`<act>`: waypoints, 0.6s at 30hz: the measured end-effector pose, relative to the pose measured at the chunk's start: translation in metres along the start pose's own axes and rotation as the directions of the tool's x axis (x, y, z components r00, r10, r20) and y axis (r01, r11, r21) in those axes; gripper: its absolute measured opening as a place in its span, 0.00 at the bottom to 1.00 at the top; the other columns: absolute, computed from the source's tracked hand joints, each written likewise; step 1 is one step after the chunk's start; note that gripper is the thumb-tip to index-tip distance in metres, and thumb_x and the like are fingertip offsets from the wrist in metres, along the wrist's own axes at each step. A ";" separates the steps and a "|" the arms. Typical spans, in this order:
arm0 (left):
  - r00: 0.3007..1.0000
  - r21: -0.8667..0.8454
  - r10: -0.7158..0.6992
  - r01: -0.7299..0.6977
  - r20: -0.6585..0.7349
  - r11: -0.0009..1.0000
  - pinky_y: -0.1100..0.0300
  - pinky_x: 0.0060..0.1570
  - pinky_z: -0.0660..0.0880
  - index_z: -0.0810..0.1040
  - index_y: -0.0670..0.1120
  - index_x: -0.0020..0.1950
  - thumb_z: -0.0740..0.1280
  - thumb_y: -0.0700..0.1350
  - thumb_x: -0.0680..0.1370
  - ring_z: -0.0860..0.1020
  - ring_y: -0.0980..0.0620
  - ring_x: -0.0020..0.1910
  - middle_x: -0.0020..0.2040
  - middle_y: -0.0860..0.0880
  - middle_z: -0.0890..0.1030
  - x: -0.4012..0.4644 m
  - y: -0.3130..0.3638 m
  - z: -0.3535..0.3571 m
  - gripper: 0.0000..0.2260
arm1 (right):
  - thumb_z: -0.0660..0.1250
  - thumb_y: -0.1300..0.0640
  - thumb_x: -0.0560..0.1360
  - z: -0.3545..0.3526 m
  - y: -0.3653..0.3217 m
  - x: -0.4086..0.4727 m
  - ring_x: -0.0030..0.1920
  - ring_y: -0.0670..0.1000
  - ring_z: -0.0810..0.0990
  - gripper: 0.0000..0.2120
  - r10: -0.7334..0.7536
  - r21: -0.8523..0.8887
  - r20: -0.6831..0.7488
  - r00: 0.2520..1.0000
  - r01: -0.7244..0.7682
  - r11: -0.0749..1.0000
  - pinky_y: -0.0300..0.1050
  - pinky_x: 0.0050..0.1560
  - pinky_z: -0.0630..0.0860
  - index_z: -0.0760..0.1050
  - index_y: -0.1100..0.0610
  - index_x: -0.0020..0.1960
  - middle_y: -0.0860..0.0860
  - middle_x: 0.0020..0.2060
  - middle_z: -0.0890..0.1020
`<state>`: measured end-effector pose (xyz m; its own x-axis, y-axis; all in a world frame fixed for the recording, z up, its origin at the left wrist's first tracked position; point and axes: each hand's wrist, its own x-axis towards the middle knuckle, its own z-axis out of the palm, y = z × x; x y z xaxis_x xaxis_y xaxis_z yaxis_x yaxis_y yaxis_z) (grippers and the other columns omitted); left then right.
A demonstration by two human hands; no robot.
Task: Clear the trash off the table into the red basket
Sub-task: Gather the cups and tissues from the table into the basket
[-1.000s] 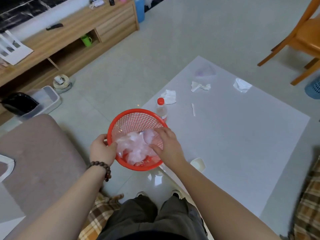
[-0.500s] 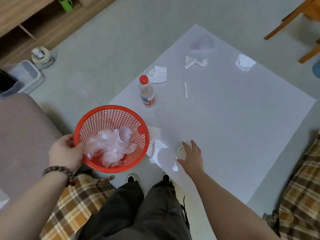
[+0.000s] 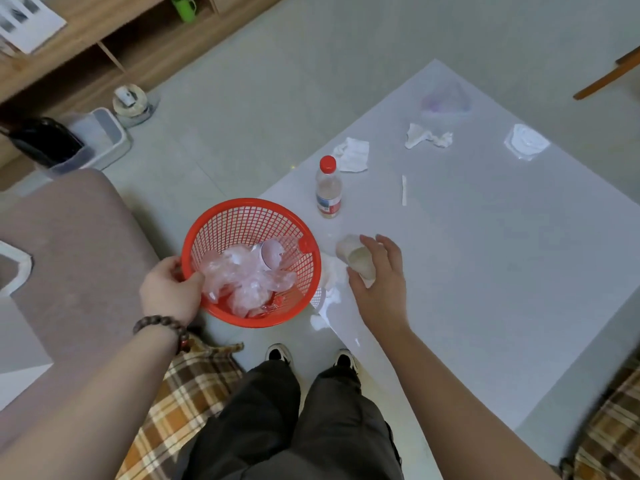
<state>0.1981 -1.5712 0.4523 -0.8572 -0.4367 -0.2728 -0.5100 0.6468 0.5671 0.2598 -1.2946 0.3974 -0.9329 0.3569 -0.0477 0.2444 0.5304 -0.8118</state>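
Right hand [image 3: 379,285] grips a paper cup [image 3: 356,259]; left hand [image 3: 169,292] clamps the red basket [image 3: 251,263] rim.

Cup is tilted, held just off the desk [image 3: 502,271] near its front-left edge, basket just left of the fingers. Bottle [image 3: 328,188] stands beyond the fingertips; tissues [image 3: 353,154] farther off. Bare desk right of the fingers.
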 end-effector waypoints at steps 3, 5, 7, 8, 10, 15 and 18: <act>0.999 -0.047 0.031 -0.031 0.010 0.998 0.53 0.47 0.77 0.82 0.45 0.53 0.69 0.39 0.72 0.81 0.45 0.43 0.44 0.45 0.84 0.002 0.002 -0.002 0.10 | 0.69 0.58 0.72 0.004 -0.050 0.003 0.63 0.44 0.68 0.23 -0.195 0.106 0.106 0.975 0.183 0.977 0.30 0.57 0.67 0.69 0.48 0.66 0.49 0.66 0.68; 0.999 -0.091 0.046 -0.044 0.021 0.995 0.54 0.45 0.77 0.82 0.45 0.54 0.69 0.40 0.72 0.81 0.47 0.43 0.46 0.45 0.84 0.002 0.004 -0.004 0.11 | 0.70 0.60 0.72 0.015 -0.073 0.002 0.65 0.46 0.67 0.24 -0.324 0.163 0.279 0.904 0.288 0.944 0.33 0.60 0.67 0.70 0.50 0.66 0.50 0.66 0.69; 0.998 -0.129 0.060 -0.057 0.021 0.990 0.54 0.45 0.79 0.82 0.44 0.54 0.69 0.39 0.72 0.82 0.48 0.43 0.47 0.45 0.85 0.001 0.004 -0.007 0.11 | 0.70 0.60 0.72 0.029 -0.086 -0.001 0.68 0.49 0.66 0.25 -0.367 0.110 0.446 0.816 0.357 0.928 0.39 0.64 0.66 0.70 0.50 0.67 0.51 0.67 0.68; 0.997 -0.144 0.070 -0.066 0.022 0.987 0.56 0.41 0.79 0.81 0.44 0.54 0.69 0.39 0.73 0.81 0.50 0.41 0.46 0.45 0.84 0.000 0.004 -0.008 0.11 | 0.70 0.61 0.72 0.038 -0.089 -0.002 0.68 0.52 0.66 0.26 -0.360 0.061 0.498 0.789 0.383 0.922 0.44 0.64 0.67 0.69 0.49 0.68 0.52 0.69 0.68; 0.995 -0.155 0.096 -0.089 0.035 0.984 0.65 0.33 0.74 0.81 0.45 0.54 0.69 0.39 0.73 0.80 0.56 0.38 0.45 0.47 0.84 0.001 0.004 -0.013 0.10 | 0.70 0.62 0.72 0.055 -0.094 -0.002 0.69 0.55 0.67 0.27 -0.334 -0.033 0.550 0.766 0.420 0.907 0.52 0.64 0.69 0.69 0.49 0.68 0.53 0.71 0.67; 0.987 -0.206 0.145 -0.128 0.070 0.970 0.68 0.33 0.72 0.80 0.48 0.53 0.69 0.38 0.75 0.80 0.56 0.41 0.44 0.51 0.83 0.004 -0.002 -0.029 0.09 | 0.72 0.58 0.71 0.100 -0.104 0.000 0.70 0.57 0.67 0.32 -0.212 -0.190 0.628 0.749 0.411 0.892 0.56 0.64 0.70 0.65 0.45 0.71 0.51 0.74 0.64; 0.988 -0.212 0.145 -0.130 0.057 0.969 0.71 0.31 0.71 0.80 0.48 0.53 0.68 0.38 0.75 0.80 0.57 0.41 0.44 0.51 0.82 0.012 -0.010 -0.037 0.09 | 0.73 0.55 0.70 0.124 -0.111 0.001 0.72 0.58 0.64 0.36 -0.167 -0.233 0.687 0.707 0.432 0.871 0.57 0.64 0.70 0.60 0.43 0.73 0.51 0.76 0.59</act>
<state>0.1953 -1.6059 0.4721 -0.9246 -0.3025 -0.2315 -0.3678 0.5507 0.7493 0.1990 -1.4490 0.4151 -0.8820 -0.3651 -0.2980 -0.1289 0.7952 -0.5925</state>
